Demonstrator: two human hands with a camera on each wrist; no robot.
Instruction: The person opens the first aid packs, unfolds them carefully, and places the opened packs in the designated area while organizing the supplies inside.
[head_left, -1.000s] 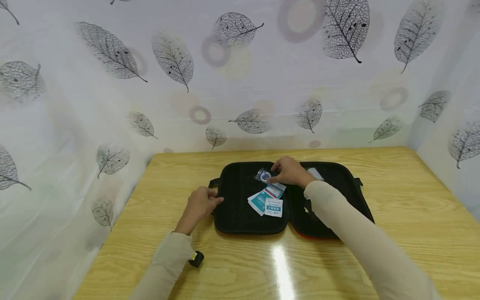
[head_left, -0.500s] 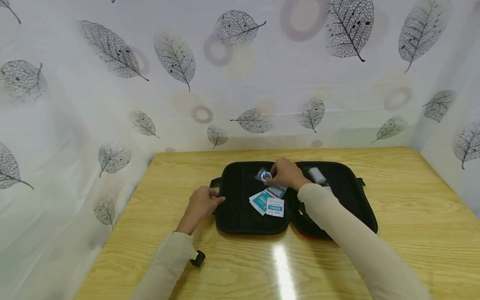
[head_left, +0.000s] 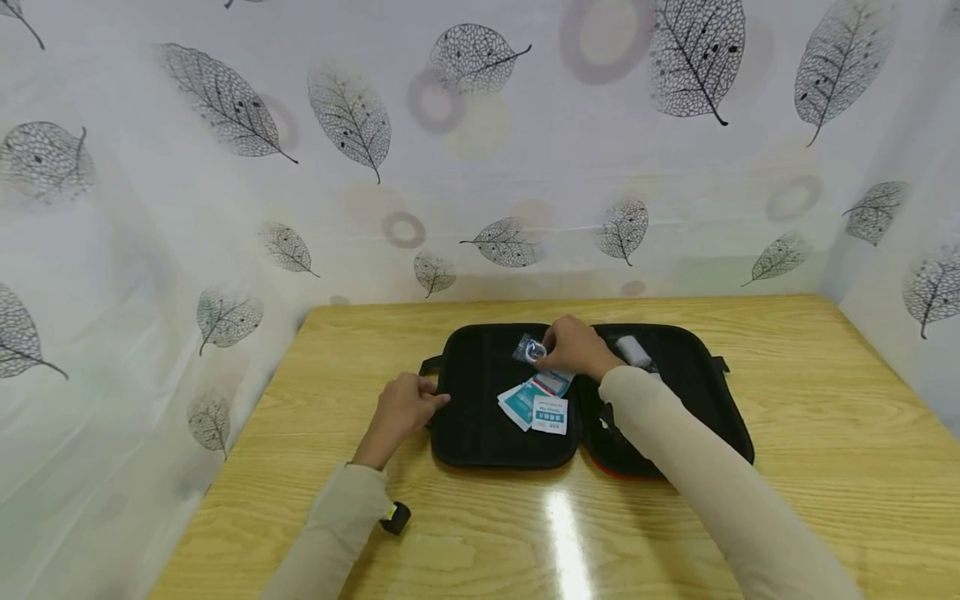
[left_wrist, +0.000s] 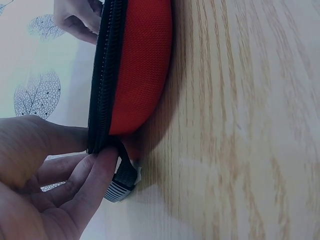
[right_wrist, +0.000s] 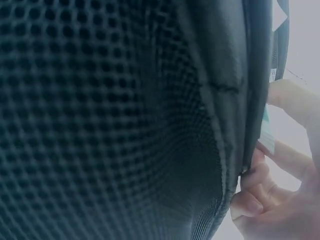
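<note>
A black-lined case (head_left: 465,433) with a red outer shell (left_wrist: 145,60) lies unfolded on the table. At its left edge, my left hand (head_left: 401,408) pinches the rim between thumb and fingers, beside a black strap (left_wrist: 125,175). My right hand (head_left: 576,346) is over the upper part of the left half. Its fingertips pinch a small clear packet (head_left: 530,350) with a white ring inside; the fingers partly cover it. Just below lie several flat teal-and-white sachets (head_left: 550,414). In the right wrist view, dark mesh (right_wrist: 75,110) hides most of what the right hand (right_wrist: 285,165) touches.
The case's right half holds a white roll-like item (head_left: 633,351) and other things, partly hidden by the right sleeve (head_left: 675,433). A small black block (head_left: 395,518) is at the left cuff. A leaf-printed curtain (head_left: 495,167) stands behind the wooden table (head_left: 480,533).
The right forearm has shifted slightly, uncovering more of the white roll-like item. The clear packet has moved a little to the right at the fingertips. My left hand keeps its place on the rim.
</note>
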